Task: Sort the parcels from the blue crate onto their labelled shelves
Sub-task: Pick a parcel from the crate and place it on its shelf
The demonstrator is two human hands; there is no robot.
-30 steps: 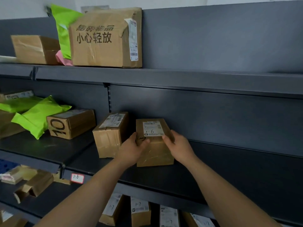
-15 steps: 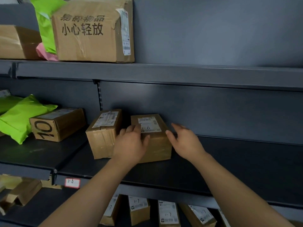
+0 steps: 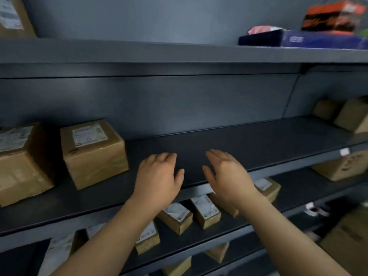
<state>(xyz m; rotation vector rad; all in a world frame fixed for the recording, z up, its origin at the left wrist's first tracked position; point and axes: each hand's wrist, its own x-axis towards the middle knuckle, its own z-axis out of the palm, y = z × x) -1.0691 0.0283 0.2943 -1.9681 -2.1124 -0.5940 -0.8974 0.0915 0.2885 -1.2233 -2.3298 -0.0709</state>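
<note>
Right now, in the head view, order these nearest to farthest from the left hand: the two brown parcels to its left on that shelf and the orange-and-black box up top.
1. The inner brown parcel, just left of the left hand.
2. The left-edge brown parcel, beside the first.
3. The orange-and-black box, top shelf, far right.

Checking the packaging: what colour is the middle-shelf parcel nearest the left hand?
Brown parcel, white label on top; head view.

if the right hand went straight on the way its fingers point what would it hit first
Likely the shelf's grey back panel. The right hand points inward over bare shelf board; no parcel lies in that line, though depth is hard to judge.
</note>
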